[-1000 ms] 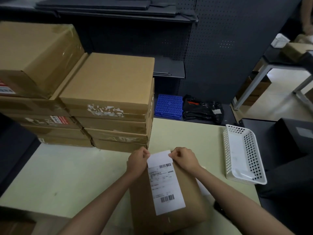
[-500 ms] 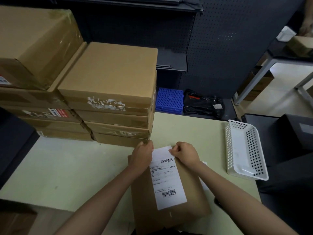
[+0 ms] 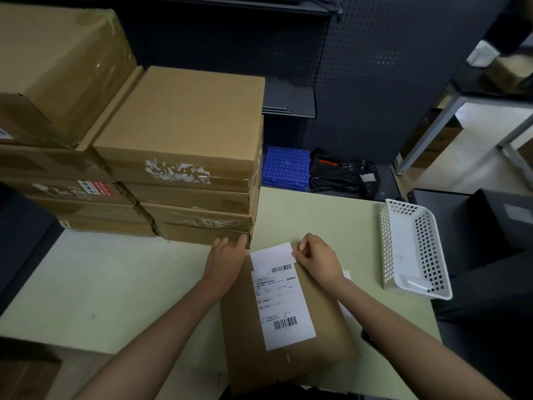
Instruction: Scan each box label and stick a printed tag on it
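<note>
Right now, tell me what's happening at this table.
A person is sticking a printed tag onto a flat cardboard box lying on the green table. The right hand pinches the tag's top right corner; the left hand rests at the box's top left edge. Most of the tag lies flat already. Stacked boxes wait behind, and a white basket sits to the right.

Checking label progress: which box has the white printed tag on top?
The flat box under both hands, nearest the camera; the tag lies on it. The stacked boxes behind carry none on top.
</note>
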`<state>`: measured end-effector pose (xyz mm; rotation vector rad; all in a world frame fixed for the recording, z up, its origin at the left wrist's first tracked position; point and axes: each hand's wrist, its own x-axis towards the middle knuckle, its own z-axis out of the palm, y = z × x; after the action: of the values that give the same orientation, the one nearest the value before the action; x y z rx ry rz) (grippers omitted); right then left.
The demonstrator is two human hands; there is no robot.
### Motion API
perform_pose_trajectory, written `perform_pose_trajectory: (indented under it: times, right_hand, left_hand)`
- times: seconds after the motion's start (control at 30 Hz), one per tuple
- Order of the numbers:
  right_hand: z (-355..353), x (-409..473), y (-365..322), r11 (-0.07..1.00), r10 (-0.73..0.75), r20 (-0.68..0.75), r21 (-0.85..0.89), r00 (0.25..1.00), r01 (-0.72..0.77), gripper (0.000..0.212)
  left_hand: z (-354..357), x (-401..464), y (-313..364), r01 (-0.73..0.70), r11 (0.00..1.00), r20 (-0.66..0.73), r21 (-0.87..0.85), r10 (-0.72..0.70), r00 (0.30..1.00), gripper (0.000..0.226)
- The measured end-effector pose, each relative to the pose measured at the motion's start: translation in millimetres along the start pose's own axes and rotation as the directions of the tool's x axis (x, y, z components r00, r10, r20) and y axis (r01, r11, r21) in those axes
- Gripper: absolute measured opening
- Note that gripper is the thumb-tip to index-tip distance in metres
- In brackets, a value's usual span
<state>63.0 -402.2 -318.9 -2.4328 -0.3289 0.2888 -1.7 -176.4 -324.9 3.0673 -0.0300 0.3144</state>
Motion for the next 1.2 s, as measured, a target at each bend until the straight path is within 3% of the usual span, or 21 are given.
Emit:
perform_pose_trajectory:
  times: [0.1,0.17,0.27,0.33,0.47,0.8,1.0,1.2]
  right_hand:
    - [6,-16,10,0.956,-0.248,-0.082,-0.182,0.965,0.23,0.017]
    - [10,-26,15,0.883,-0.384,-0.059,-0.316,0.921,0.348,0.035]
    - [20,-32,19,0.777,-0.481,0.07,-0.428,0.874,0.462,0.053]
    - [27,-32,22,0.763,-0.439,0.149,-0.458,0.886,0.456,0.058]
    - [32,-34,25,0.794,-0.356,0.165,-0.464,0.92,0.391,0.061]
    - [22,-35,26,0.827,-0.4,0.12,-0.38,0.909,0.414,0.06]
    - [-9,-59,60,0.957,-0.212,-0.029,-0.21,0.977,0.201,0.049]
    - [-21,-90,70,1.0,0.016,0.085,0.014,0.996,-0.018,0.052]
  left_hand:
    - [2,-8,-3,-0.053,0.999,-0.082,-0.012,0.052,0.995,0.014]
    - [10,-15,1,-0.125,0.99,-0.091,-0.062,0.12,0.989,0.026]
    - [21,-29,12,-0.202,0.977,0.043,-0.063,0.205,0.978,0.044]
    - [22,-37,16,-0.172,0.983,0.149,-0.069,0.181,0.972,0.052]
    - [15,-40,18,-0.102,0.988,0.238,-0.116,0.127,0.963,0.058]
    - [12,-38,17,-0.058,0.994,0.186,-0.087,0.073,0.98,0.061]
    - [8,-59,12,0.163,0.982,0.121,-0.093,-0.151,0.981,0.071]
    - [7,-103,28,0.399,0.885,0.124,-0.24,-0.379,0.917,0.065]
